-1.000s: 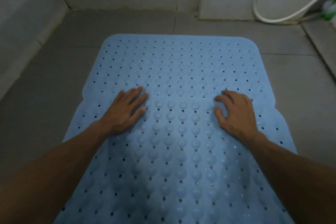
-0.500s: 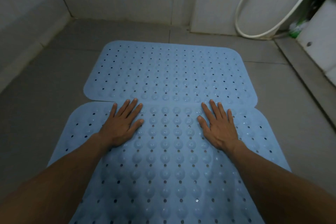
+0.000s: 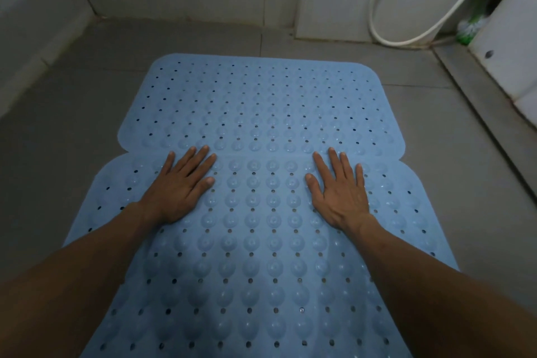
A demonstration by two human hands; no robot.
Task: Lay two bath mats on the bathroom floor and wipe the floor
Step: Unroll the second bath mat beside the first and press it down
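Observation:
Two light blue rubber bath mats with bumps and small holes lie flat on the grey tiled floor (image 3: 58,113). The far mat (image 3: 261,104) sits toward the back wall. The near mat (image 3: 255,270) meets or slightly overlaps it along a seam in the middle. My left hand (image 3: 181,186) presses palm down on the near mat just below the seam, fingers spread. My right hand (image 3: 340,192) lies flat the same way on the right. Neither hand holds anything.
Tiled walls close the floor at the back and left. A white hose (image 3: 406,23) loops down the back right wall. A green and white brush (image 3: 469,27) sits in the right corner beside a white fixture (image 3: 511,46) with a raised step.
My hands slid back toward me from the far mat area to the near mat, and their fingers flattened. The view pulled back, so both mats and the seam show.

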